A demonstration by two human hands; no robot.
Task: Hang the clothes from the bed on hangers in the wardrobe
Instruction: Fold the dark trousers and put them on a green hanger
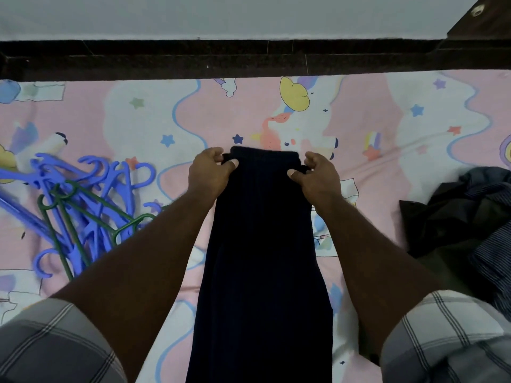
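Two hands pinch the far edge of a dark navy garment (262, 258) laid lengthwise on the bed (387, 111): left hand (210, 172) in a clenched grip on its left corner, right hand (320, 175) likewise on its right corner. Left of the garment lies a heap of blue and green hangers (80, 205); right of it, a pile of dark clothes (464, 217).

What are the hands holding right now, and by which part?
Both hands, left hand and right hand, pinch the dark navy garment at its far edge's two corners.
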